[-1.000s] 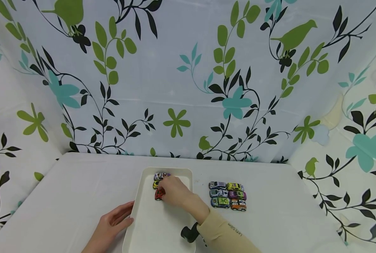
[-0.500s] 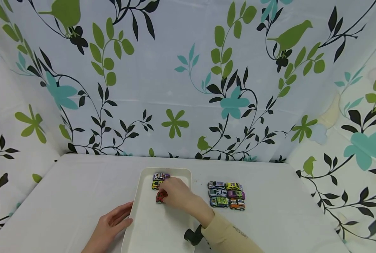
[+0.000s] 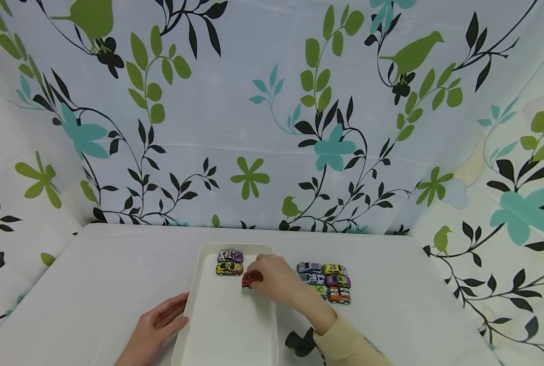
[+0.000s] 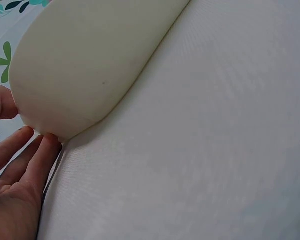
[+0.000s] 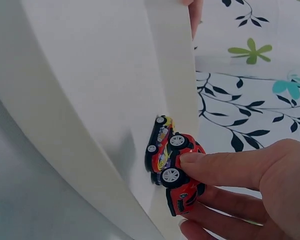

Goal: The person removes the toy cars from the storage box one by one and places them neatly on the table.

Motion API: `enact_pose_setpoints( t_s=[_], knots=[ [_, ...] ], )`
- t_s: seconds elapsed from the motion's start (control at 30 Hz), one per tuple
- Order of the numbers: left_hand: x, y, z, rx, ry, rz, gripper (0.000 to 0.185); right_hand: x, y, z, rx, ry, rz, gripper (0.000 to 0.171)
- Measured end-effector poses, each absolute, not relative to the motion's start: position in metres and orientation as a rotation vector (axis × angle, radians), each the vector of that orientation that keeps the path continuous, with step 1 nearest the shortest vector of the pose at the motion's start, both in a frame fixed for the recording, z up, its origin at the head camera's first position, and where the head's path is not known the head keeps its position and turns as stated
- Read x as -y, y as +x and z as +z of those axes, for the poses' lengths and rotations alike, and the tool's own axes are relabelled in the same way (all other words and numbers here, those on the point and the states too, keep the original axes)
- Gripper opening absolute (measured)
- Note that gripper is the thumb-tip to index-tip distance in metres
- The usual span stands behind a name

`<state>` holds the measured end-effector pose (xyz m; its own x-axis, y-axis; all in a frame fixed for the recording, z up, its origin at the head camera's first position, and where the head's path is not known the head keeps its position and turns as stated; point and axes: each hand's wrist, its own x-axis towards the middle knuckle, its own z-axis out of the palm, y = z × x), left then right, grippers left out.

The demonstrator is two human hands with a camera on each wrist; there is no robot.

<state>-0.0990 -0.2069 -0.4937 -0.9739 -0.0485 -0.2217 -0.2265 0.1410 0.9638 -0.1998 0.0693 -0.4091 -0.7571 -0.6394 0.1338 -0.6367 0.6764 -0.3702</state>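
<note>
Already two toy cars (image 3: 229, 263) are sitting in the white tray (image 3: 208, 330); the right hand (image 3: 278, 282) is pinching a red car (image 3: 252, 278) over it, six cars (image 3: 325, 280) are waiting on the bench (image 3: 93, 284), and the left hand (image 3: 155, 328) is resting flat, fingers (image 4: 25, 155) relaxed, against the tray.

White table (image 3: 418, 315) — tray (image 3: 194, 320), toy cars (image 3: 327, 281) beside.

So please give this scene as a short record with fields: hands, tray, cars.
right hand: pinches the red toy car over the tray
left hand: straight fingers touch the tray's left edge
tray: white, on the table
cars in tray: purple car, yellow car, at the far end
cars on table: a tight group right of the tray
</note>
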Motion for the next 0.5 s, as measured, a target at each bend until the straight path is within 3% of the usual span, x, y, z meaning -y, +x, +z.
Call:
enact_pose_setpoints(
  t_s=[0.5],
  knots=[
    [0.206, -0.097, -0.494, -2.284, -0.278, 1.932, 0.061, -0.111, -0.191, -0.411, -2.890, -1.093, -0.680, 0.017]
  ],
)
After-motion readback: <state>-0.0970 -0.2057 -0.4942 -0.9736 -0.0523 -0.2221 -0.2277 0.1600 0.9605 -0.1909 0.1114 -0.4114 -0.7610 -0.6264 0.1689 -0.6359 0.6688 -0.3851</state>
